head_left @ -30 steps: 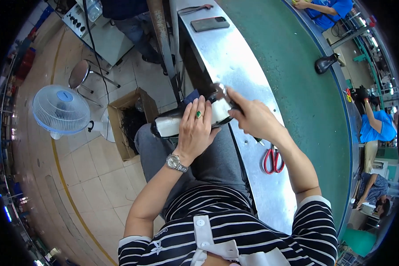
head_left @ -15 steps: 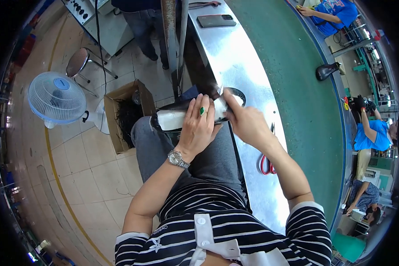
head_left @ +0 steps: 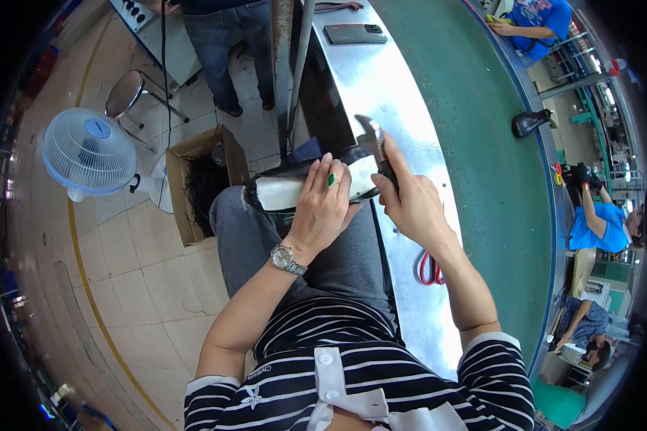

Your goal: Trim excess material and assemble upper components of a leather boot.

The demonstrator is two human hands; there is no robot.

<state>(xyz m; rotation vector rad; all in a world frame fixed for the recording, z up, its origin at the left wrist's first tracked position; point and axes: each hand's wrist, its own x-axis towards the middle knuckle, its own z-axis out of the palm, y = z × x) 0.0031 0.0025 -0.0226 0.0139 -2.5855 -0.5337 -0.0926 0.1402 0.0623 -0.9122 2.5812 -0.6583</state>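
Observation:
A dark shoe (head_left: pixel 274 195) with a white underside facing up rests across my thighs, beside the metal bench's edge. My left hand (head_left: pixel 323 205) lies over its middle, fingers together and gripping it, with a green-stoned ring and a wristwatch on that arm. In my right hand (head_left: pixel 415 205) is a hammer (head_left: pixel 371 133); the fingers wrap round its dark handle. The hammer's metal head is just past the shoe's right end, apart from my left fingers. My right hand and the hammer partly cover that end of the shoe.
Red-handled scissors (head_left: pixel 430 270) and a phone (head_left: pixel 355 34) lie on the metal bench (head_left: pixel 417 316). Beyond runs a green conveyor belt (head_left: pixel 492 215) with a dark boot (head_left: pixel 530 123). At left are a cardboard box (head_left: pixel 187 228), fan (head_left: pixel 90 154) and stool (head_left: pixel 125 93). Co-workers sit across the belt.
The hammer head, blurred close to the shoe before, now shows clearly farther from it. My right hand has moved slightly right and down. My left hand stays on the shoe.

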